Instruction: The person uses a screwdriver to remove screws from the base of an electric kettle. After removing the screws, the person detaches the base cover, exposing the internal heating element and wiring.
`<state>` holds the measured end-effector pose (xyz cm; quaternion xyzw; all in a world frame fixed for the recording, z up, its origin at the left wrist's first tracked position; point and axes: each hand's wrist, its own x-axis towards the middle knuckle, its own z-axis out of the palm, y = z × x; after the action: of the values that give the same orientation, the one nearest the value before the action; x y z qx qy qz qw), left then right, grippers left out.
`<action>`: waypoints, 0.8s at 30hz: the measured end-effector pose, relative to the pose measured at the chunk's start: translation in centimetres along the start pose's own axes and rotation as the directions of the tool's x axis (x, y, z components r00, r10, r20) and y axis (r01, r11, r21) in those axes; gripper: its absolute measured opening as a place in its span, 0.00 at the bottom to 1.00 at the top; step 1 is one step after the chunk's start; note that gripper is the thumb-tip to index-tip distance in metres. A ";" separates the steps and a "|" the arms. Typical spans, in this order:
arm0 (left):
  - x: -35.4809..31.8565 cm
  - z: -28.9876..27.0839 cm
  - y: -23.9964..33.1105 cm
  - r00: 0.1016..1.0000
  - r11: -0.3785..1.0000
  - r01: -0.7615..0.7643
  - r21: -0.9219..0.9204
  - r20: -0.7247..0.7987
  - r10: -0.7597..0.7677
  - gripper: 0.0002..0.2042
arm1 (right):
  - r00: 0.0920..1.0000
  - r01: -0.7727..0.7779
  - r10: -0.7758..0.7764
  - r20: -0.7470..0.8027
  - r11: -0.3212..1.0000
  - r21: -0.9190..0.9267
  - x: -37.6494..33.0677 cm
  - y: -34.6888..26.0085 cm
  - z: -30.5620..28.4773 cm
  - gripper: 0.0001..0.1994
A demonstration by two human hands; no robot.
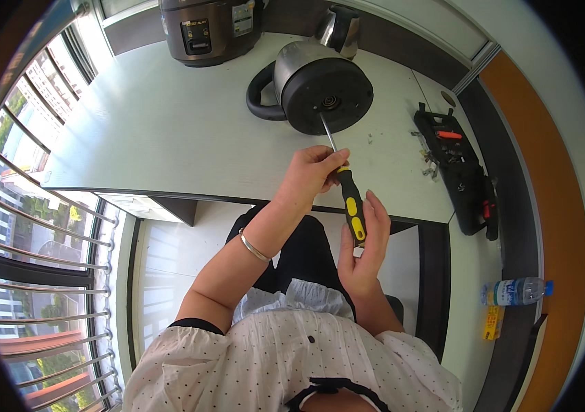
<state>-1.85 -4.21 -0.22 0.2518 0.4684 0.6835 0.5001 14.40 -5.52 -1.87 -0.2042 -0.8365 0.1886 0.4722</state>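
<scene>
A metal electric kettle (299,65) lies tipped over on the table, its round black base (306,96) facing me and its black handle (257,93) to the left. The tip of a screwdriver (351,196) with a black and yellow grip meets the base below its central ring-shaped connector. My left hand (313,172) pinches the screwdriver where the shaft enters the grip. Around the rear end of that grip is my right hand (364,250), fingers and thumb stretched out on either side of it, not wrapped; whether the palm touches it is hard to tell.
Right of the kettle lies an unfolded black tool case (454,161) holding a red-handled tool, with small metal bits (430,165) beside it. Behind are a dark rice cooker (210,34) and a metal vessel (338,29). A water bottle (519,292) lies far right, by a yellow packet (492,323).
</scene>
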 end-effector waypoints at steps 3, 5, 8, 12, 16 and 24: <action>-0.1 0.2 0.1 0.999 0.999 -0.047 0.014 0.013 0.047 0.13 | 0.999 -0.039 0.038 0.031 0.999 0.018 -0.1 -0.3 -0.2 0.21; -0.2 0.3 0.1 0.999 0.999 -0.053 0.006 0.012 0.053 0.13 | 1.000 -0.013 0.013 0.022 1.000 -0.011 0.0 -0.3 -0.2 0.20; -0.3 0.3 -0.1 0.999 0.999 -0.045 0.017 0.009 0.045 0.14 | 0.998 -0.064 0.063 0.027 0.995 0.070 -0.3 -0.2 -0.3 0.20; -0.3 0.2 -0.5 0.999 0.999 -0.043 0.015 -0.015 0.044 0.14 | 0.997 -0.070 0.067 0.034 0.995 0.075 -0.5 -0.2 -0.3 0.19; -0.2 0.1 -0.6 0.999 0.999 -0.040 -0.003 -0.023 0.040 0.13 | 0.996 -0.082 0.079 0.037 0.993 0.085 -0.5 -0.1 -0.2 0.19; -0.1 0.0 -0.7 0.998 0.999 -0.054 -0.004 -0.031 0.054 0.13 | 0.996 -0.088 0.085 0.035 0.992 0.093 -0.5 0.0 0.0 0.19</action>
<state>-1.51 -4.31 -0.82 0.2526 0.4676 0.7017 0.4745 14.66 -5.79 -2.18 -0.2148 -0.8242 0.2513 0.4598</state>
